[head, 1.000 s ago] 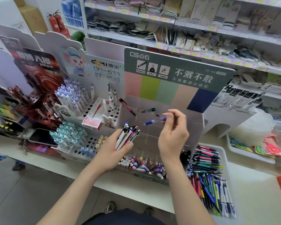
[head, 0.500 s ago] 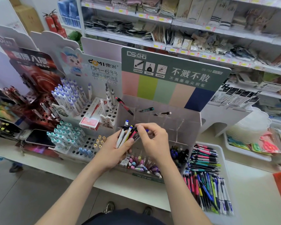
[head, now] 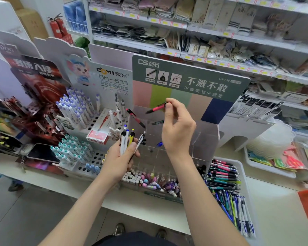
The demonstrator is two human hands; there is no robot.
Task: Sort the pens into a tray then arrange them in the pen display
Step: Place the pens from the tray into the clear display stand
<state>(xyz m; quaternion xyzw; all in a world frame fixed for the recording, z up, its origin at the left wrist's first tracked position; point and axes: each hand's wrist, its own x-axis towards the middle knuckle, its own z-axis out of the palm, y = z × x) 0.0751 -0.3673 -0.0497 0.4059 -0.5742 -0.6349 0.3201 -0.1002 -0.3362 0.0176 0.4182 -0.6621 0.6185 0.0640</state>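
The counter (head: 274,201) carries the pen display (head: 190,80) along its back edge. The white tray (head: 239,165) of sorted pens lies just right of the display, reaching the front edge. The left hand (head: 119,157) grips a bundle of pens (head: 126,139) upright before the display. The right hand (head: 178,128), fingers curled, pinches a pink pen (head: 156,108) above the display's upper compartments.

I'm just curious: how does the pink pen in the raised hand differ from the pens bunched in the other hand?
The pink-and-black pen is one, pinched in the right hand; the bunch of white, yellow and black pens is several, wrapped in the left hand. The pink pen slants nearly level, higher; the bunch stands upright, lower. Both are slim pens, held aloft.
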